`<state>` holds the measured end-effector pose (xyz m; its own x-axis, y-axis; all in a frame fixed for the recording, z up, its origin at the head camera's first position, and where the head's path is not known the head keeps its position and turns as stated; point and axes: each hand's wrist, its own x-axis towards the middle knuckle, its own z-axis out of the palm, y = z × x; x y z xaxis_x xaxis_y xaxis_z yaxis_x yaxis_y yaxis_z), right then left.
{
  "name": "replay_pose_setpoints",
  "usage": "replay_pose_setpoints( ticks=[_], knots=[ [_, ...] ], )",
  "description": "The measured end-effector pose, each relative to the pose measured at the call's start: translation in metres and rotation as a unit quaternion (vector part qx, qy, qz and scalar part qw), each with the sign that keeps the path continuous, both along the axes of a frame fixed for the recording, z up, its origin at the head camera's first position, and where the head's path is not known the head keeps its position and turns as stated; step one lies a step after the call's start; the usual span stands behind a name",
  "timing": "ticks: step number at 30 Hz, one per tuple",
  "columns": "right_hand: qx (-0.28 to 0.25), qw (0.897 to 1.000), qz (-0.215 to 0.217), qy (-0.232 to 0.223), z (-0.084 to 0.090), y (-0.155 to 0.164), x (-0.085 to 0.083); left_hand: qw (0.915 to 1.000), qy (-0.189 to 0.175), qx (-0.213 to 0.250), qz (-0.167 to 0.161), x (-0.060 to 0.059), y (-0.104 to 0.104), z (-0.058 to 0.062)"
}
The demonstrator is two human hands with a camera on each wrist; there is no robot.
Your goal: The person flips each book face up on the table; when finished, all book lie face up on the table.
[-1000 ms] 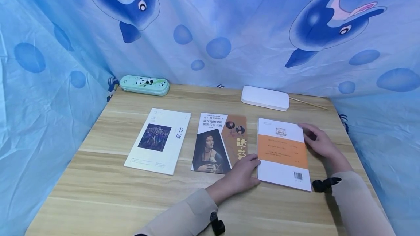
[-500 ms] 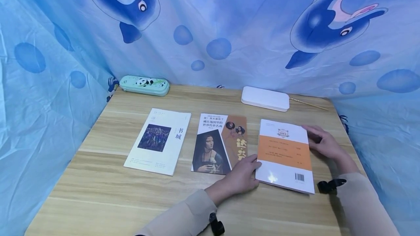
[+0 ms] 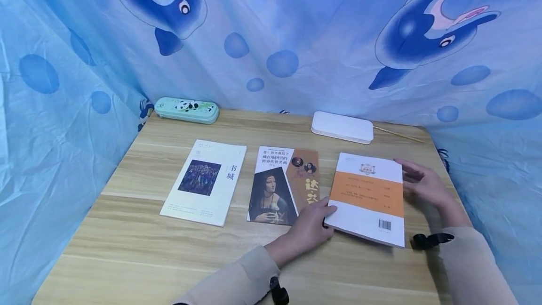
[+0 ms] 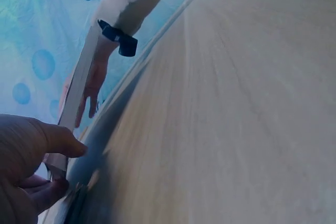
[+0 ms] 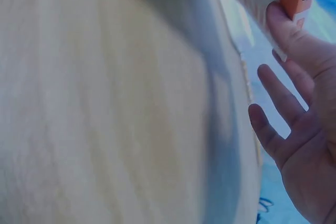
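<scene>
Lay at the right of the desk (image 3: 127,248), the orange-banded book (image 3: 366,198), its near-left corner pinched by left hand (image 3: 311,229) fingers (image 4: 58,140) and tilted up. Steadied along its right edge by right hand (image 3: 425,187), fingers (image 5: 273,95) spread apart.

Bright blue-tinted daylight; head view sharp; both wrist views blurred, soft shadows.

Head camera looks forward and down over the table (image 3: 127,248). Both wrist cameras sit close at tabletop level, sharing the orange-banded book (image 3: 367,196) at 2 o'clock.
</scene>
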<state>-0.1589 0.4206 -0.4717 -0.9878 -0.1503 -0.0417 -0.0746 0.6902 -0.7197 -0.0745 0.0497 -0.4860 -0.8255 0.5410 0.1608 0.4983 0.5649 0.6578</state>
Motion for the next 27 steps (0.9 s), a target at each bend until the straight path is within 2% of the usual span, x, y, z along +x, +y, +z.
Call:
replay_pose_setpoints(
  ticks=[8, 12, 15, 19, 22, 24, 27],
  knots=[
    [-0.004, 0.997, -0.009, 0.076, 0.012, -0.01, -0.001, 0.997, -0.022, 0.069, 0.027, -0.001, -0.009, 0.004],
    [-0.053, 0.992, -0.012, 0.114, 0.014, -0.01, 0.0, 0.994, 0.008, 0.102, 0.039, -0.004, -0.014, 0.01],
    [-0.107, 0.986, -0.016, 0.123, 0.016, -0.012, 0.0, 0.9901, 0.035, 0.124, 0.055, -0.009, -0.017, 0.014],
    [-0.203, 0.972, -0.002, 0.119, 0.021, -0.016, -0.002, 0.983, 0.035, 0.164, 0.075, -0.013, -0.021, 0.017],
    [-0.267, 0.955, 0.012, 0.125, 0.026, -0.02, -0.004, 0.9777, 0.031, 0.193, 0.076, -0.015, -0.022, 0.018],
    [-0.302, 0.944, 0.014, 0.132, 0.028, -0.022, -0.006, 0.9752, 0.038, 0.203, 0.079, -0.015, -0.023, 0.019],
    [-0.332, 0.933, 0.016, 0.139, 0.032, -0.024, -0.007, 0.973, 0.043, 0.208, 0.091, -0.016, -0.024, 0.019]
  ],
)
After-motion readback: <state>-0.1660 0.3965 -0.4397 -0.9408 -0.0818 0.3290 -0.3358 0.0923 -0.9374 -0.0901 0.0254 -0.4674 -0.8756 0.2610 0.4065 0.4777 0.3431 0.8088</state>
